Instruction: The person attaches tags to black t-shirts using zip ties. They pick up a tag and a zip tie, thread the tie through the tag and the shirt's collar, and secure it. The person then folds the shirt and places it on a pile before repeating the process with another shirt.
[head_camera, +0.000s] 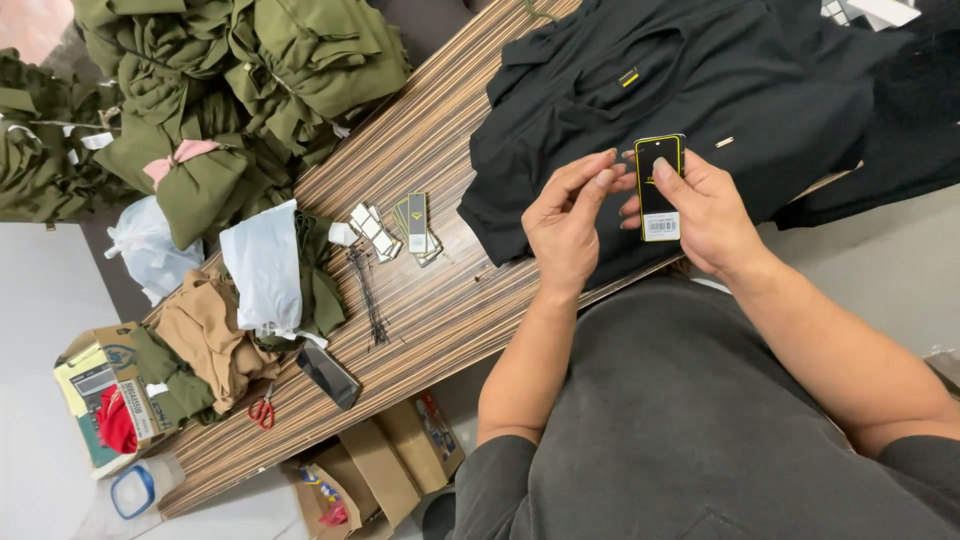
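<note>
Head view: both hands (640, 210) pinch a stiff, glossy rectangular black tag (658, 185) over soft black cloth (700, 70).

The person wears a plain dark grey short-sleeved T-shirt (680, 420) of soft matte fabric, its sleeves ending above the elbows. Both forearms are bare, and neither the left hand (563, 225) nor the right hand (705, 215) shows a glove, watch or ring.

A garment (700, 90) lies on the worktop (440, 300) — tags (415, 228) to its left (scissors (263, 410) farther left) — boxes (390, 460) below.
</note>
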